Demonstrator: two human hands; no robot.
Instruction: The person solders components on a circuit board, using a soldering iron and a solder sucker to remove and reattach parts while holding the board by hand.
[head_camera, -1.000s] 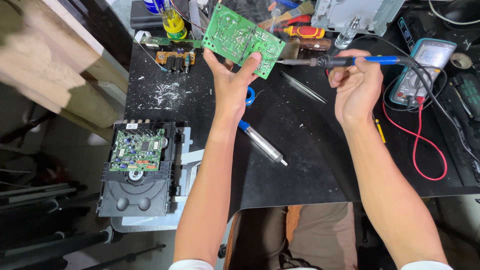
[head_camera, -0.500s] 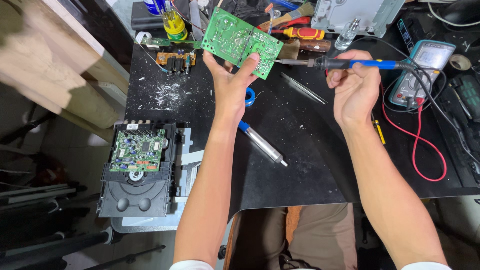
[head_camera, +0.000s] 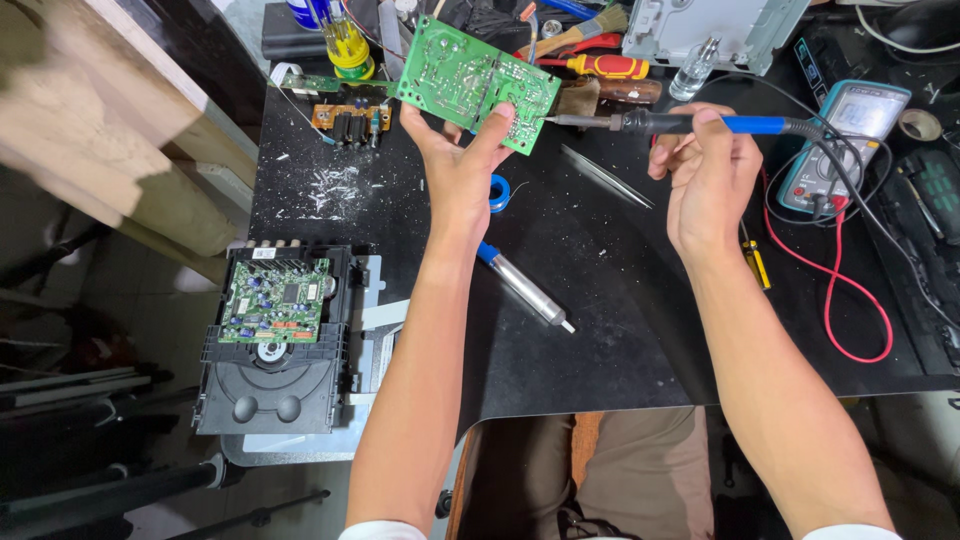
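My left hand (head_camera: 462, 165) holds a green circuit board (head_camera: 472, 80) up over the black mat, solder side facing me, thumb on its lower right corner. My right hand (head_camera: 706, 170) grips a soldering iron (head_camera: 680, 123) with a black and blue handle. Its metal tip points left and sits at the board's right edge. The iron's cord runs off to the right.
A desoldering pump (head_camera: 522, 286) and a blue solder spool (head_camera: 499, 192) lie on the black mat (head_camera: 600, 340). A disc drive with its own green board (head_camera: 272, 335) sits at the left. A multimeter (head_camera: 845, 140) with red leads, tweezers (head_camera: 607, 176), screwdrivers (head_camera: 610, 66) and a small brown board (head_camera: 350, 120) surround the hands.
The soldering iron tip has moved left, closing on the right edge of the green board. The board has shifted slightly.
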